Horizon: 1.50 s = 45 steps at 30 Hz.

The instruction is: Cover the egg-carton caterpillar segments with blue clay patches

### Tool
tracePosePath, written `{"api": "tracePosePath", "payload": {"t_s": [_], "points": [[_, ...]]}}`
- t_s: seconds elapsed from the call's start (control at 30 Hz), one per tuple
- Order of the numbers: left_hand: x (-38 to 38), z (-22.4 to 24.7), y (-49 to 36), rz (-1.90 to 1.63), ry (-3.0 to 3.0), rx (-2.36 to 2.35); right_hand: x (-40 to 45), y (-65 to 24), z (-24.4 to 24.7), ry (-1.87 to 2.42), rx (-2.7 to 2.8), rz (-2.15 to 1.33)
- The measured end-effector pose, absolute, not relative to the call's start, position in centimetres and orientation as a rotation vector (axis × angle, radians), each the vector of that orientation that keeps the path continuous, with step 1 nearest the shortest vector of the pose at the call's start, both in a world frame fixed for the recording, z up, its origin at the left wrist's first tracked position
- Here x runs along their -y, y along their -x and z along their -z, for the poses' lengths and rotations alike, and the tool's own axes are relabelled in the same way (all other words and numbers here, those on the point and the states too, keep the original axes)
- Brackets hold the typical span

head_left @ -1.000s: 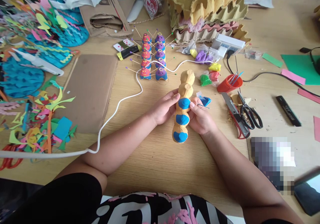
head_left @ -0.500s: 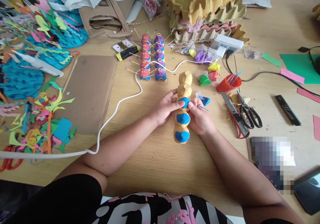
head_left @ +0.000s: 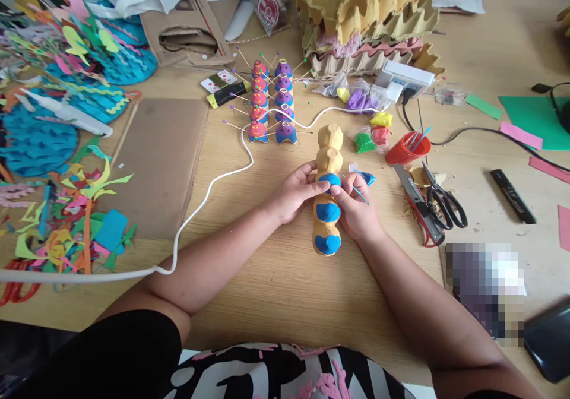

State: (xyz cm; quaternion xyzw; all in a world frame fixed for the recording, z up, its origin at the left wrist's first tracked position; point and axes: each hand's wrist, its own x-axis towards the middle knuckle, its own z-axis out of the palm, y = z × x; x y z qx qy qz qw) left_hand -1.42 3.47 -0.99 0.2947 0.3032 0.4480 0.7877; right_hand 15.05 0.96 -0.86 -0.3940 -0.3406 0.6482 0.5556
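Sliding its thumb across since a second ago, the left hand (head_left: 297, 192) now touches the farthest blue clay patch (head_left: 332, 178), so work seems centred there. It and the right hand (head_left: 360, 209) grip the egg-carton strip (head_left: 326, 199) over the table (head_left: 267, 280), the right also a blue stick (head_left: 361, 195). Three tan cups (head_left: 329, 160) wear blue; the far two are bare.

One camera, worn on the person's head, looks forward and down from above and behind the fingers (head_left: 317, 189), which fall just right of mid-frame. It is near enough to catch the patterned shirt (head_left: 267, 375) on the near side of the fingers, yet wide enough to cover the table (head_left: 249, 292) around them and egg trays (head_left: 369, 7) well beyond the fingertips.
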Motion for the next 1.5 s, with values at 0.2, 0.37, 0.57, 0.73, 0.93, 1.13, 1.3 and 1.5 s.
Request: {"api": "tracePosePath", "payload": {"t_s": [0.2, 0.37, 0.57, 0.73, 0.93, 1.13, 1.3, 1.5], "points": [[-3.6, 0.9, 1.4, -0.984, -0.644, -0.623, -1.1, -15.2, 1.2, 0.959, 0.864, -1.534], [-3.6, 1.0, 1.4, -0.987, -0.697, -0.622, -1.3, -15.1, 0.9, 0.945, 0.77, -1.517], [-3.7, 1.1, 1.6, -1.033, -0.619, -0.681, -1.6, -15.3, 0.3, 0.963, 0.758, -1.494], [-3.7, 1.1, 1.7, -1.052, -0.641, -0.692, -1.5, -15.4, 0.1, 0.908, 0.758, -1.521], [-3.7, 1.0, 1.6, -1.045, -0.714, -0.724, -1.5, -15.3, 0.4, 0.907, 0.755, -1.517], [-3.9, 1.1, 1.6, -1.036, -0.748, -0.777, -1.7, -15.4, 1.0, 0.898, 0.821, -1.505], [-4.0, 1.0, 1.8, -1.023, -0.761, -0.793, -1.7, -15.3, 1.1, 0.878, 0.856, -1.495], [-4.1, 1.2, 1.9, -1.02, -0.783, -0.781, -1.7, -15.2, 1.1, 0.899, 0.827, -1.49]]}}
